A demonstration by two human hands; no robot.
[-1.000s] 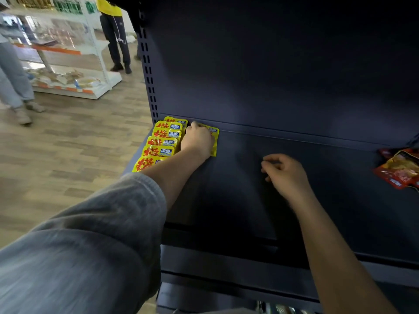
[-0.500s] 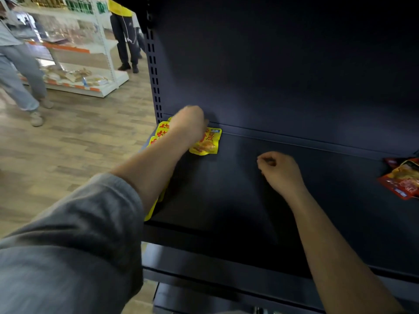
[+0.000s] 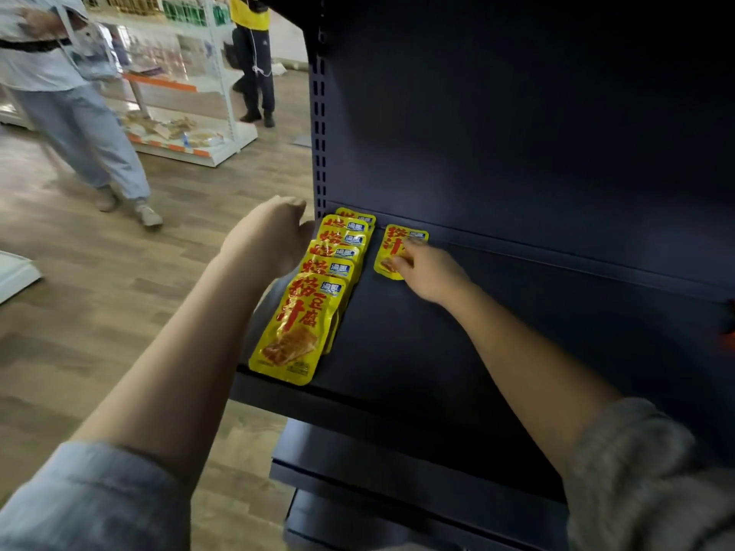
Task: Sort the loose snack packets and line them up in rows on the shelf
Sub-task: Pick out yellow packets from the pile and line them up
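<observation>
A row of several overlapping yellow snack packets [image 3: 294, 324] runs front to back along the left end of the dark shelf [image 3: 437, 375]. One more yellow packet [image 3: 391, 242] lies alone at the back, just right of the row. My right hand [image 3: 425, 270] rests on this single packet, index finger stretched over its top, the other fingers on its lower part. My left hand [image 3: 274, 232] is at the shelf's left edge, against the back part of the row and holding nothing; its fingertips are hidden.
An orange-red packet [image 3: 730, 332] peeks in at the right frame edge. The shelf's dark back panel [image 3: 517, 133] rises behind. On the wooden floor to the left, two people [image 3: 79, 125] [image 3: 254, 73] stand near a white shelf unit [image 3: 191, 125].
My left hand came off the single packet and moved to the left side of the row. My right hand moved left from mid-shelf onto that packet. The view shifted right to left.
</observation>
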